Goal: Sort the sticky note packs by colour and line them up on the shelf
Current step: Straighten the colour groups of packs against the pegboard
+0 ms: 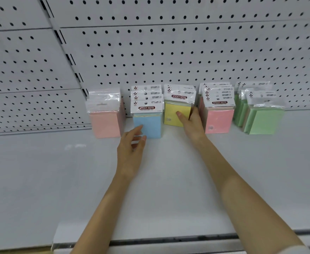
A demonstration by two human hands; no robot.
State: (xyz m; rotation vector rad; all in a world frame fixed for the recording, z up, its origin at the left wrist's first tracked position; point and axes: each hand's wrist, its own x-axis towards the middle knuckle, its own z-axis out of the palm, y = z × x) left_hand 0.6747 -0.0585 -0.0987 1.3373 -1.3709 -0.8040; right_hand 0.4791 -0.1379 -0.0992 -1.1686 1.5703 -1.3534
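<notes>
Sticky note packs sit in 5 groups along the back of the white shelf [40, 180], right up against the pegboard wall [187, 52]. Going left to right: a light pink group [105, 123] with its fronts facing away, a blue group [148, 125], a yellow group [176, 114], a stronger pink group [219, 121], and a green group [260, 121] that's angled a bit and fanned out.

The left hand [130, 153] reaches in from the bottom, palm tipped toward the right, fingers loosely curled and spread. It's open and holding nothing, with the fingertips just at the lower front corner of the blue group; can't tell if they actually touch.

The right hand [190, 123] is stretched further back on a long bare forearm. Its thumb lies flat on the front of the yellow group and the fingers wrap around its right side, in the narrow gap next to the stronger pink group, so it's gripping that front yellow pack.

Gaps between groups are slim, widest before the green one. Lots of bare shelf in front of the row and to the left of the light pink group, all the way out to the front edge [168, 239].
</notes>
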